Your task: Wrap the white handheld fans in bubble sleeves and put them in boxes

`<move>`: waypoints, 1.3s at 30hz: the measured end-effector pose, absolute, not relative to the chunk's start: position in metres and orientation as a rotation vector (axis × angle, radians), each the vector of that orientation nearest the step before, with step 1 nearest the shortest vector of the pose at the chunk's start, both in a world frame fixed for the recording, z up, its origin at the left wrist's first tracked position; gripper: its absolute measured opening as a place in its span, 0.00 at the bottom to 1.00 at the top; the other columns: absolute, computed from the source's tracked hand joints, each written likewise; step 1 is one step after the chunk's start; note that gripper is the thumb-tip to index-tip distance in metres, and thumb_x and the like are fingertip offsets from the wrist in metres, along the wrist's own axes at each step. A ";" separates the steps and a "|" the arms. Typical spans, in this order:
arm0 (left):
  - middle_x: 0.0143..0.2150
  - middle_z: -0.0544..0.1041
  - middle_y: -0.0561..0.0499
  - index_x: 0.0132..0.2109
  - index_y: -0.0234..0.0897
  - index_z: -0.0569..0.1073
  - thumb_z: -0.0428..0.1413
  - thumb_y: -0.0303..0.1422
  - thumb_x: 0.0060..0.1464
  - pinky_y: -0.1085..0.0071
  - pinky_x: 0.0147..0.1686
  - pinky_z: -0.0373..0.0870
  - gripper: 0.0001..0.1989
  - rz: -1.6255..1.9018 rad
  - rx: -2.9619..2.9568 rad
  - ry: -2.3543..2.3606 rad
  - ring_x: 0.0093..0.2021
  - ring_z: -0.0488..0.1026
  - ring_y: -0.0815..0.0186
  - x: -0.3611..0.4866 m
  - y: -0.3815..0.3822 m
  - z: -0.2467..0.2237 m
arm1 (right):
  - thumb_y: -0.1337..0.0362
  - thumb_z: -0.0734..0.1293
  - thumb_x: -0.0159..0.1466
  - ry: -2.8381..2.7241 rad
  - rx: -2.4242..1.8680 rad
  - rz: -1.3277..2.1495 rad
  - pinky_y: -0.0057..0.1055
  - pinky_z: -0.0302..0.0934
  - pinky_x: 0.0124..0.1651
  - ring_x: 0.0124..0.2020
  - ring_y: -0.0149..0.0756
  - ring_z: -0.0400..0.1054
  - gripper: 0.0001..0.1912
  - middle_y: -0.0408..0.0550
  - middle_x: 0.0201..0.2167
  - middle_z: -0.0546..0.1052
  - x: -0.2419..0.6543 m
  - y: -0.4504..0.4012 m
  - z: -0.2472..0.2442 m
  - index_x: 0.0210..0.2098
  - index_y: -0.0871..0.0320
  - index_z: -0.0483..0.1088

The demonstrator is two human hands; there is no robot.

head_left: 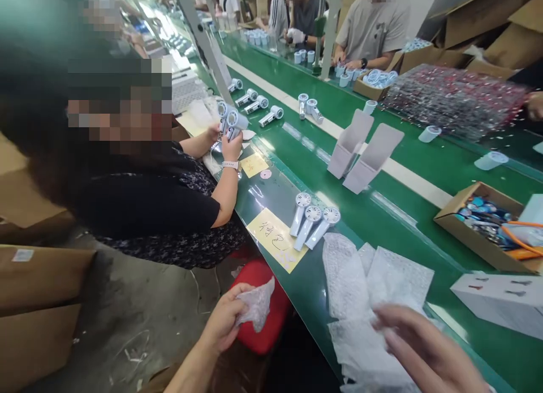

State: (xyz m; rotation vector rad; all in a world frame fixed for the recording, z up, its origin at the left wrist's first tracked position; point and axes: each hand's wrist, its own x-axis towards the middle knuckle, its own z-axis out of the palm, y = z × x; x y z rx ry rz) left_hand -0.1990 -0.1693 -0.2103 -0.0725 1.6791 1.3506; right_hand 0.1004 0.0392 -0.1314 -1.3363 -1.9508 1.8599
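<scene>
My left hand grips a crumpled bubble-wrap bag in front of the red stool, off the table's edge. At the lower right, my right hand is over a pile of bubble-wrap bags, its fingers somewhat blurred and apart, with nothing seen between them. Beyond the pile, three small white handheld fans lie side by side, partly on a yellow sheet with handwriting. Two open white boxes stand farther back on the green table.
A co-worker in black at the left holds fans. More fans lie on the green table. A cardboard box of small parts and a white box are at the right. A red stool stands below the table edge.
</scene>
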 end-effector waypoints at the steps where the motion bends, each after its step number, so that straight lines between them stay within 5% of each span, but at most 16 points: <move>1: 0.29 0.77 0.51 0.32 0.39 0.75 0.55 0.24 0.31 0.70 0.28 0.68 0.15 1.419 -0.093 1.515 0.29 0.74 0.62 -0.190 -0.161 -0.180 | 0.47 0.72 0.56 -1.769 -1.348 1.972 0.50 0.67 0.51 0.55 0.52 0.67 0.29 0.50 0.59 0.69 0.081 0.037 -0.127 0.56 0.37 0.66; 3: 0.31 0.77 0.52 0.32 0.38 0.74 0.58 0.23 0.29 0.69 0.31 0.70 0.15 1.538 -0.087 1.242 0.30 0.74 0.63 -0.167 -0.139 -0.131 | 0.46 0.74 0.54 -1.409 -1.266 2.365 0.47 0.67 0.52 0.60 0.49 0.62 0.45 0.51 0.68 0.56 0.049 0.034 -0.118 0.65 0.38 0.51; 4: 0.29 0.76 0.53 0.30 0.38 0.73 0.58 0.23 0.29 0.70 0.30 0.70 0.15 1.582 -0.071 1.149 0.29 0.73 0.65 -0.154 -0.127 -0.113 | 0.46 0.73 0.54 -1.227 -1.206 2.525 0.44 0.70 0.47 0.57 0.48 0.65 0.47 0.54 0.66 0.57 0.038 0.033 -0.115 0.66 0.40 0.49; 7: 0.24 0.71 0.56 0.27 0.37 0.70 0.59 0.21 0.26 0.74 0.27 0.68 0.14 1.657 -0.059 0.988 0.24 0.69 0.70 -0.112 -0.100 -0.087 | 0.52 0.75 0.54 -0.909 -0.965 2.804 0.23 0.63 0.28 0.36 0.32 0.71 0.36 0.52 0.46 0.74 0.033 0.033 -0.106 0.58 0.52 0.62; 9: 0.22 0.69 0.57 0.24 0.36 0.69 0.61 0.20 0.25 0.76 0.25 0.66 0.14 1.687 -0.062 0.962 0.23 0.66 0.72 -0.089 -0.092 -0.086 | 0.57 0.77 0.53 -0.872 -0.885 2.825 0.18 0.55 0.23 0.28 0.25 0.66 0.28 0.45 0.35 0.74 0.045 0.032 -0.102 0.51 0.56 0.69; 15: 0.22 0.69 0.54 0.19 0.37 0.70 0.69 0.33 0.35 0.73 0.27 0.67 0.14 1.595 0.394 1.083 0.26 0.68 0.68 -0.073 -0.111 -0.085 | 0.65 0.79 0.41 -0.855 -0.825 2.852 0.22 0.57 0.27 0.26 0.26 0.66 0.27 0.41 0.30 0.74 0.075 0.029 -0.101 0.41 0.58 0.72; 19: 0.34 0.79 0.44 0.32 0.39 0.81 0.67 0.39 0.43 0.64 0.44 0.70 0.09 0.977 0.933 1.359 0.43 0.74 0.56 -0.120 -0.122 -0.062 | 0.69 0.71 0.45 -1.254 -0.955 2.224 0.27 0.59 0.30 0.27 0.31 0.66 0.15 0.40 0.27 0.74 0.078 0.047 -0.095 0.34 0.56 0.73; 25: 0.34 0.78 0.46 0.42 0.36 0.78 0.63 0.48 0.45 0.70 0.30 0.69 0.22 1.160 0.750 1.632 0.32 0.74 0.62 -0.143 -0.075 -0.047 | 0.78 0.60 0.51 -2.189 -0.566 1.314 0.41 0.64 0.49 0.44 0.43 0.70 0.23 0.52 0.40 0.77 0.033 0.040 -0.087 0.44 0.57 0.71; 29: 0.34 0.80 0.46 0.38 0.35 0.78 0.63 0.40 0.46 0.69 0.35 0.69 0.15 0.990 0.879 1.685 0.35 0.74 0.61 -0.140 -0.055 -0.060 | 0.76 0.61 0.54 -2.216 -0.574 1.357 0.40 0.65 0.47 0.43 0.42 0.70 0.24 0.53 0.42 0.76 -0.008 0.031 -0.100 0.50 0.58 0.65; 35: 0.29 0.79 0.50 0.45 0.32 0.76 0.64 0.34 0.40 0.72 0.31 0.67 0.22 1.029 0.596 1.639 0.29 0.74 0.65 -0.178 -0.054 -0.088 | 0.79 0.63 0.50 -2.117 -0.659 1.631 0.33 0.64 0.43 0.35 0.35 0.69 0.27 0.44 0.39 0.76 -0.050 0.048 -0.124 0.47 0.54 0.67; 39: 0.25 0.76 0.53 0.35 0.32 0.75 0.61 0.33 0.37 0.75 0.29 0.66 0.14 1.246 0.428 1.759 0.25 0.71 0.69 -0.200 -0.050 -0.103 | 0.73 0.69 0.51 -1.558 -1.277 1.890 0.29 0.65 0.37 0.33 0.34 0.71 0.19 0.42 0.36 0.77 -0.080 0.084 -0.154 0.43 0.55 0.71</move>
